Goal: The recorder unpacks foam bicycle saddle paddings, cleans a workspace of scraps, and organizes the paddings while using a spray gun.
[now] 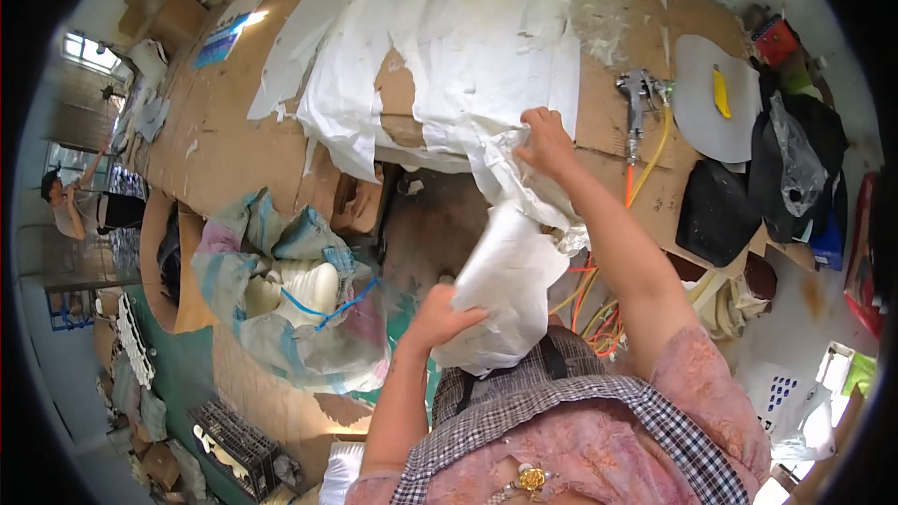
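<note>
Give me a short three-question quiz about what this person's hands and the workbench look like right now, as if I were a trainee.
1. True or false: both hands grip white paper.
2. Which tool lies on the cardboard-covered bench to the right of the raised hand? A) a hammer B) a spray gun C) a saw
3. What fills the open woven sack at the left?

Key
1. True: the left hand clutches a folded white sheet, and the right hand pinches the torn white paper on the bench.
2. B: a metal spray gun with a yellow hose.
3. White moulded pieces; what kind cannot be told.
</note>
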A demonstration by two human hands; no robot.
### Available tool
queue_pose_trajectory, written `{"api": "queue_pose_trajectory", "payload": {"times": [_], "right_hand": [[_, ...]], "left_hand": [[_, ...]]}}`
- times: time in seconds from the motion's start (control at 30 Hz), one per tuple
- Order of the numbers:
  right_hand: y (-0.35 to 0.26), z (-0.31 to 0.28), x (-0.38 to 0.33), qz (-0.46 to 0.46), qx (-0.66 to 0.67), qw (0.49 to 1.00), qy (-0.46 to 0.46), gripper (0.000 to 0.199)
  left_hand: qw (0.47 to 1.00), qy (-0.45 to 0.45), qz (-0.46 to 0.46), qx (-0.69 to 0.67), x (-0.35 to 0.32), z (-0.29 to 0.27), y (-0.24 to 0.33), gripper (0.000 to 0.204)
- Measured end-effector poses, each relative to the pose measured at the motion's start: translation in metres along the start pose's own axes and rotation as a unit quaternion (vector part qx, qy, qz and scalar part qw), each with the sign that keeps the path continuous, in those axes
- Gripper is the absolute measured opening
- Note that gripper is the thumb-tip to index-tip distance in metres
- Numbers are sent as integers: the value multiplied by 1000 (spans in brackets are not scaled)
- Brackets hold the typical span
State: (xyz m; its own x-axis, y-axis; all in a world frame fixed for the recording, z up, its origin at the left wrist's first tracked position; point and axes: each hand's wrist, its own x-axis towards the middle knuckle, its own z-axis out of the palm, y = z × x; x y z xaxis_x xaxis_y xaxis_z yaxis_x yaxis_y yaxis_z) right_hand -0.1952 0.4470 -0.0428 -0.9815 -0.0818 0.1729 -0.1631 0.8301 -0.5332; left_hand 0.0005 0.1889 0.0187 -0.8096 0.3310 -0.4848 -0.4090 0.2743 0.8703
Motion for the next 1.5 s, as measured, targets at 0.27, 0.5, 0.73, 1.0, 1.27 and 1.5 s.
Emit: {"api": "queue_pose_trajectory", "payload": {"times": [0.27,0.5,0.73,1.0,1.27,1.5], "right_hand": [[39,0,27,-73,160,979,-101,14],[105,-31,8,46,94,978,178,29],[72,-13,26,29,-157,981,108,41],[87,-19,31,58,-179,976,107,42],[-51,-8,-47,-46,318,929,-182,56],[-109,-68,-144,-67,421,787,-446,94]], "left_hand": [[763,55,409,497,179,17,98,61],[804,-18,301,513,278,17,90,66],[806,-95,230,537,281,10,71,24],[903,-159,5,399,-5,-15,-100,17],[994,30,46,90,-51,-57,0,32],[985,-100,80,115,1,-39,21,31]]}}
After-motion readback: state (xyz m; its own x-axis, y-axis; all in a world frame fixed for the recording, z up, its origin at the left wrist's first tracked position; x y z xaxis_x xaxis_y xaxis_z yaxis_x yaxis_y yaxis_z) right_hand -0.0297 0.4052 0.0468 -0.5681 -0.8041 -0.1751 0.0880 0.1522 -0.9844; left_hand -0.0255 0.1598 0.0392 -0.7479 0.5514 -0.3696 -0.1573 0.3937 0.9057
